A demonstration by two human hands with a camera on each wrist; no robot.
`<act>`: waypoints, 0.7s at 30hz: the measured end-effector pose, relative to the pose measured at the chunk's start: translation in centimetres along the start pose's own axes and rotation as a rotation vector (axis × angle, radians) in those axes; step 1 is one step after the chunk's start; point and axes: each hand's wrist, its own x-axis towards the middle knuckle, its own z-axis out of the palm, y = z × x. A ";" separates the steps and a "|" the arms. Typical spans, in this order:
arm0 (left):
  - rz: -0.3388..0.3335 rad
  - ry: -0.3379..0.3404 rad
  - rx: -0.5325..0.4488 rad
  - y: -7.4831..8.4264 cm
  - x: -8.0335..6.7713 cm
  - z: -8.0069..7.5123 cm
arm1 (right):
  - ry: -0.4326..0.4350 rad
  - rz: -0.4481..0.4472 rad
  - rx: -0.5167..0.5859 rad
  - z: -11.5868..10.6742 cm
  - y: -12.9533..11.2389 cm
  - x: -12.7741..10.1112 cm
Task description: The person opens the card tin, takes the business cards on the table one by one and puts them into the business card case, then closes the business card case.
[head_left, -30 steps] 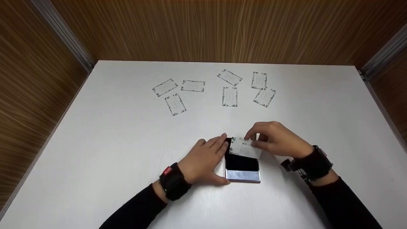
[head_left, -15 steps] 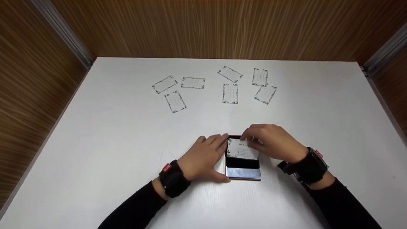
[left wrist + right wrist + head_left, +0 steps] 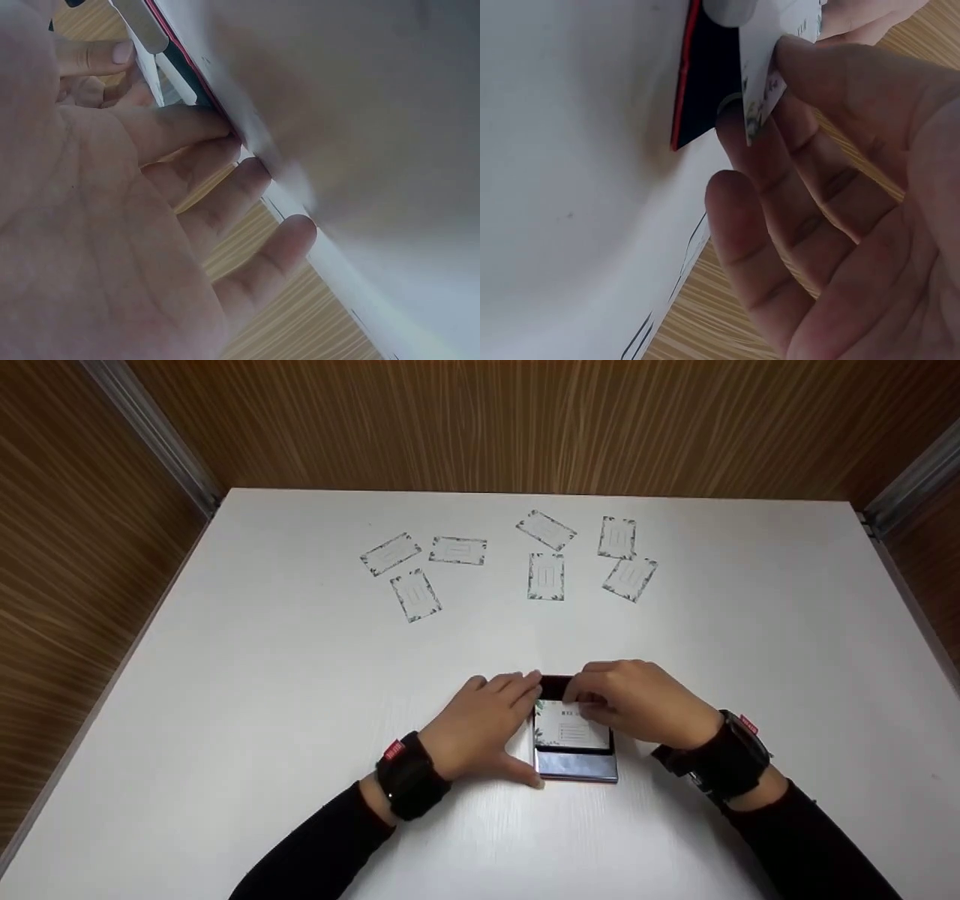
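Note:
A flat card case (image 3: 577, 766) lies on the table before me, with a dark inside, a silver band along its near edge and a red rim. My right hand (image 3: 649, 701) pinches a white business card (image 3: 553, 727) printed with green leaves, thumb on its face and fingers behind. The card (image 3: 759, 45) stands tilted over the case's dark inside in the right wrist view. My left hand (image 3: 480, 727) rests along the case's left side, fingertips at the far left corner and thumb by the near left corner. In the left wrist view its fingers (image 3: 259, 262) are fairly straight.
Several leaf-bordered cards lie spread on the white table (image 3: 262, 697) toward the back: a group at left, including a slanted card (image 3: 416, 595), and a group at right, including an upright card (image 3: 546, 577). A wood-grain panel (image 3: 480, 427) rises behind the table.
My right hand has brought the card left, then nearer over the case, toward the silver band, and it now covers more of the dark inside. My left hand stays at the case's side.

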 end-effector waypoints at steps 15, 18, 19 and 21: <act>0.007 -0.002 -0.006 0.0 0.1 0.0 | -0.084 -0.028 0.059 0.1 -0.5 0.0; 0.009 0.006 -0.002 0.0 0.0 -0.1 | -0.097 -0.038 0.073 0.1 -0.6 0.0; 0.009 0.008 0.000 0.0 0.0 -0.1 | -0.100 -0.040 0.074 0.1 -0.6 0.0; 0.011 0.012 0.003 0.0 -0.1 -0.1 | -0.106 -0.045 0.074 0.2 -0.7 0.0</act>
